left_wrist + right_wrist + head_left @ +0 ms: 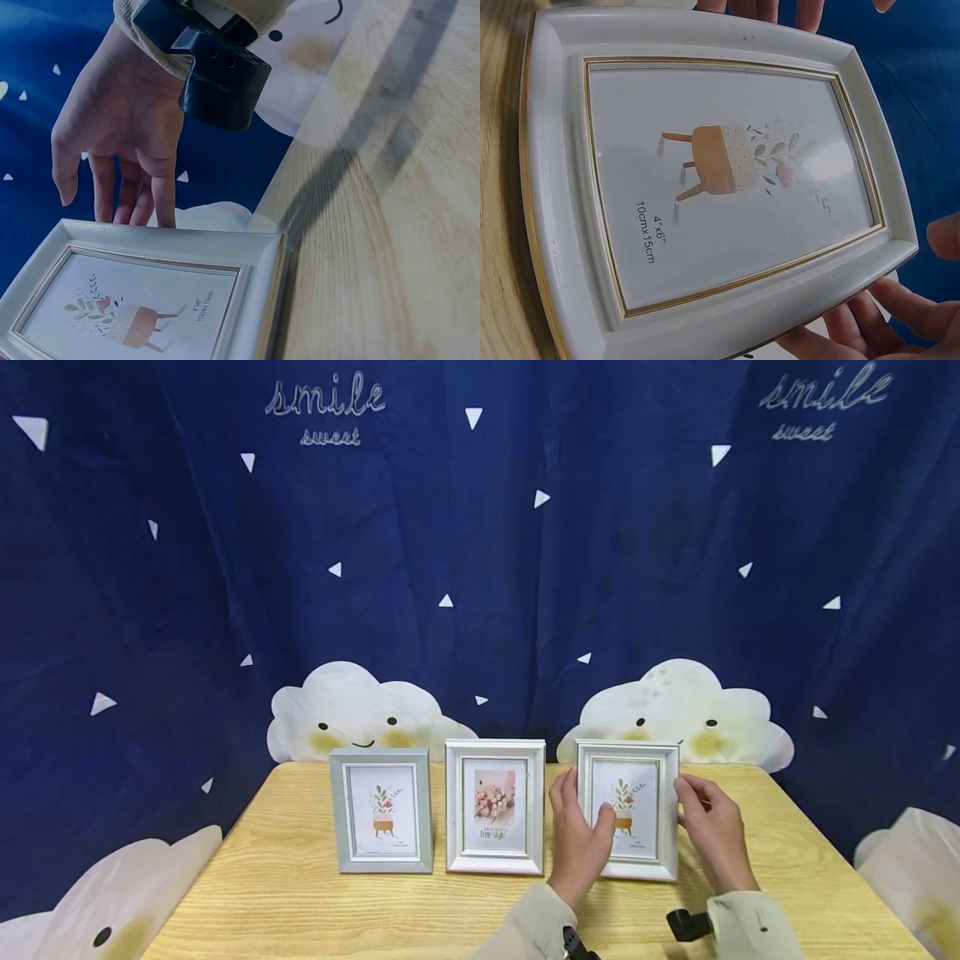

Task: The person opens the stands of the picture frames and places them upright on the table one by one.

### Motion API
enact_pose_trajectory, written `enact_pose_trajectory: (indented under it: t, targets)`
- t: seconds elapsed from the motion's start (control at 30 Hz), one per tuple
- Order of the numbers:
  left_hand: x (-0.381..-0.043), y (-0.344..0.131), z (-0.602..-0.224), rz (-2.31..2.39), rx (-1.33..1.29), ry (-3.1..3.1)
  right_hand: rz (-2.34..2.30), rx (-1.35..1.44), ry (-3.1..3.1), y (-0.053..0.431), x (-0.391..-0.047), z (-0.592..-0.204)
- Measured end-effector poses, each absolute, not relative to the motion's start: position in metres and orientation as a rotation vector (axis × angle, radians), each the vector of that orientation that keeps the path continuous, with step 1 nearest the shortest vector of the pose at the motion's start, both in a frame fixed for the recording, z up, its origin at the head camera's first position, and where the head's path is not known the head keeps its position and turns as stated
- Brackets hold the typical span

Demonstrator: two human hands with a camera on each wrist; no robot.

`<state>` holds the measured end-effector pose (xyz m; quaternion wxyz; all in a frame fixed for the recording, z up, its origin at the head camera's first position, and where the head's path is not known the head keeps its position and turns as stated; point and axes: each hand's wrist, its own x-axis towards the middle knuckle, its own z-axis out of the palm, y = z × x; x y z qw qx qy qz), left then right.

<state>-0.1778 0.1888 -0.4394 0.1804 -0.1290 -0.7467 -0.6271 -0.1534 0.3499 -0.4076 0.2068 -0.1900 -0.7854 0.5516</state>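
A white picture frame (669,818) with a thin gold inner line stands upright at the right of the row. Its picture (720,157) shows a plant in an orange-and-white pot on legs. My left hand (577,843) is at the frame's left side, its straight fingers (163,199) reaching the side edge and its thumb held off. Along the opposite side is my right hand (712,835), with fingertips (840,330) at the edge and partly behind it. The right thumb (946,236) stands apart from the frame's face.
To the left stand a white frame (457,810) with a flower photo and a grey-blue frame (341,814) with a plant picture. All three rest on a light wooden table (300,910). Behind hangs a dark blue curtain (405,535) with clouds and triangles.
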Motion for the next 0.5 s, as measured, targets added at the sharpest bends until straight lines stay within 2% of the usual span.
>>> enact_pose_trajectory:
  t: [0.3,0.5]
  targets:
    - [-0.179,0.189,-0.441,-1.883,-0.376,-2.097,1.448,-0.513,-2.214,0.348,-0.155,-0.417]
    - [-0.179,0.188,-0.444,-1.883,-0.398,-2.136,1.458,-0.4,-2.254,0.365,-0.175,-0.455]
